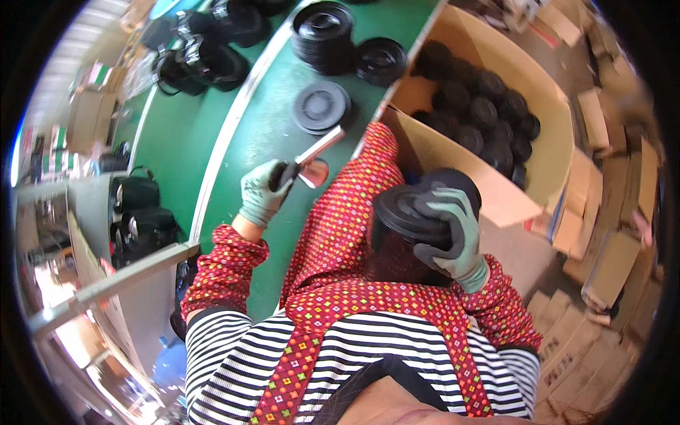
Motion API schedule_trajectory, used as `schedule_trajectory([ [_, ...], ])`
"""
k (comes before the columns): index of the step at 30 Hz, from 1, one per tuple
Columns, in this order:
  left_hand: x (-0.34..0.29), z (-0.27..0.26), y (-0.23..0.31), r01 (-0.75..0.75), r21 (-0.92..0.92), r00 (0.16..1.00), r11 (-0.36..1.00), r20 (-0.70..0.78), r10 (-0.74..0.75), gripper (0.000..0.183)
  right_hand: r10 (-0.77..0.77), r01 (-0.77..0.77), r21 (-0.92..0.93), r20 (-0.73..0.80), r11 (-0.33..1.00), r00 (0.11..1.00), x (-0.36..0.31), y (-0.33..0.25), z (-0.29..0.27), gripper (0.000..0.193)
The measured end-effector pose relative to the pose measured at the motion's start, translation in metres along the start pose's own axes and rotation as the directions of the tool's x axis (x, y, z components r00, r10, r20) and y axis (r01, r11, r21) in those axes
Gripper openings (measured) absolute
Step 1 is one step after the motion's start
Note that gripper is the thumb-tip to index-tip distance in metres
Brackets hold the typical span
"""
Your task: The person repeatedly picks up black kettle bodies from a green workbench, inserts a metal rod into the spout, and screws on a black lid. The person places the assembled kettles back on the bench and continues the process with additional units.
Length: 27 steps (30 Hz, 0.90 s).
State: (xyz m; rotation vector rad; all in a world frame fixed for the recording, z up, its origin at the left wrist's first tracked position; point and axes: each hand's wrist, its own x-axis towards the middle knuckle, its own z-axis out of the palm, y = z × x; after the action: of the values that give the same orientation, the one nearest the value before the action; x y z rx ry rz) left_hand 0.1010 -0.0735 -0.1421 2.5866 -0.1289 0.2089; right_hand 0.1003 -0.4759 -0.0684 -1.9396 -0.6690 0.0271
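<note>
My left hand, in a grey-green glove, is closed around the black handle of a hand tool with a straight silver shaft. A blurred reddish, shiny part sits beside the shaft. Over my lap, my gloved right hand grips a black round ridged part by its right edge. Below that part is a dark body; its shape is unclear. Another black rounded piece shows just behind my right fingers. A flat black disc lies on the green tabletop beyond the tool.
Farther off stand a stack of black discs and another black disc. At right, an open cardboard box holds many black round parts. Black appliances sit far left. A metal rail crosses at left; cartons lie right.
</note>
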Motion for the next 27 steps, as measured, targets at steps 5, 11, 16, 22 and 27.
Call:
schedule_trajectory([
  [5, -0.053, 0.029, -0.033, 0.025, 0.175, 0.997, 0.984, 0.074, -0.039, 0.048, -0.006, 0.03, 0.116, -0.198, 0.993, 0.98, 0.029, -0.002, 0.011, 0.05],
  [11, -0.06, -0.037, 0.061, -0.058, -0.724, 0.997, 0.688, -0.012, 0.071, 0.106, 0.484, -0.23, 0.685, -0.203, 0.691, 0.851, 0.115, -0.021, 0.022, 0.038],
  [16, -0.085, -0.076, 0.053, 0.072, -0.783, 0.997, 0.618, 0.037, -0.069, 0.055, 0.416, -0.47, 0.84, 0.338, 0.271, 0.844, 0.138, 0.006, 0.108, 0.048],
  [22, -0.033, -0.094, -0.054, 0.27, -0.753, 0.776, 0.599, -0.197, -0.598, 0.038, 0.122, -0.165, 0.334, 0.145, 0.928, 0.982, 0.129, -0.006, 0.156, 0.044],
  [27, 0.048, -0.098, -0.196, 0.386, -0.585, 0.684, 0.713, -0.337, -0.647, 0.047, 0.213, -0.307, 0.435, 0.251, 0.847, 0.944, 0.111, 0.006, 0.168, 0.038],
])
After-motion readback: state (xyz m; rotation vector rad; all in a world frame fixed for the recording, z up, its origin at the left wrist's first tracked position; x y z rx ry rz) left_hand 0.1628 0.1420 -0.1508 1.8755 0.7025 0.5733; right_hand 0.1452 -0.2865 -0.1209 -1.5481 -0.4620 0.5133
